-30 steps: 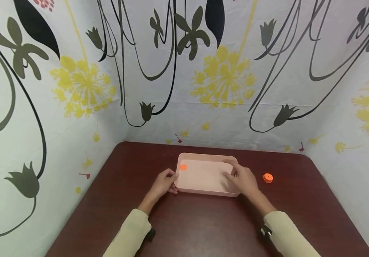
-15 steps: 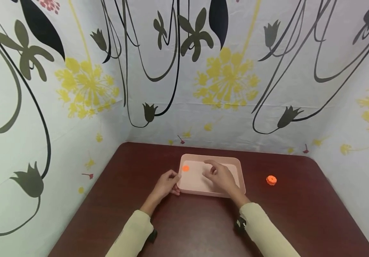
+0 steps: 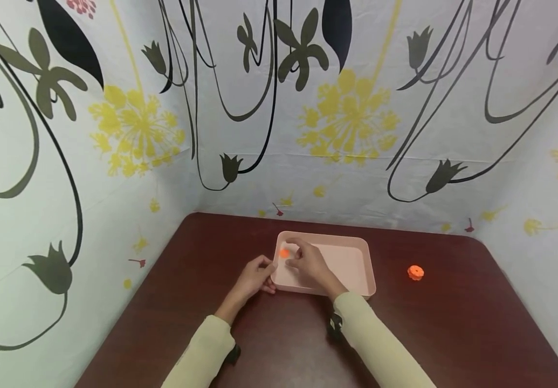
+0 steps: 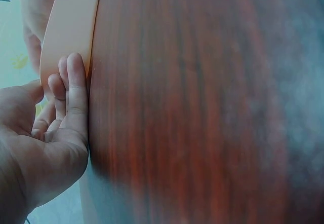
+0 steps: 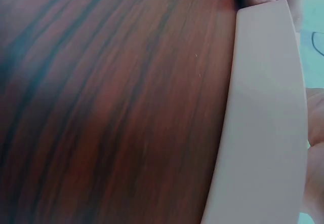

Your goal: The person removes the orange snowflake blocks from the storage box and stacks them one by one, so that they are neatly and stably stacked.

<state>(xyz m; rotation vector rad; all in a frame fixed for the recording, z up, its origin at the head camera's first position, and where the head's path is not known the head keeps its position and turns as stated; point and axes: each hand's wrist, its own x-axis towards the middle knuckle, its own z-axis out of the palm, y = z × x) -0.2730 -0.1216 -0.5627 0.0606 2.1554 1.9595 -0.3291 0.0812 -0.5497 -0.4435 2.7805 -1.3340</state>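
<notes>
A shallow pale pink tray (image 3: 346, 264) lies near the far side of the dark red-brown table. At its left end my left hand (image 3: 253, 277) holds the corner, thumb at the rim and fingers against the outer wall, as the left wrist view shows of the tray side (image 4: 71, 26). Inside the tray, near that end, is a small round orange piece (image 3: 284, 253). Over it hovers my right hand (image 3: 311, 265), thumb and forefinger apart on either side of the piece; whether they touch it cannot be made out. The right wrist view mostly shows the tray's outer wall (image 5: 263, 102).
A second orange piece, round with a scalloped edge (image 3: 415, 272), lies on the table (image 3: 463, 318) to the right of the tray. White cloth walls (image 3: 346, 183) with a flower print stand behind and beside the table.
My right hand has moved left across the tray, from its right end to the orange piece inside. The left hand keeps its place at the left corner.
</notes>
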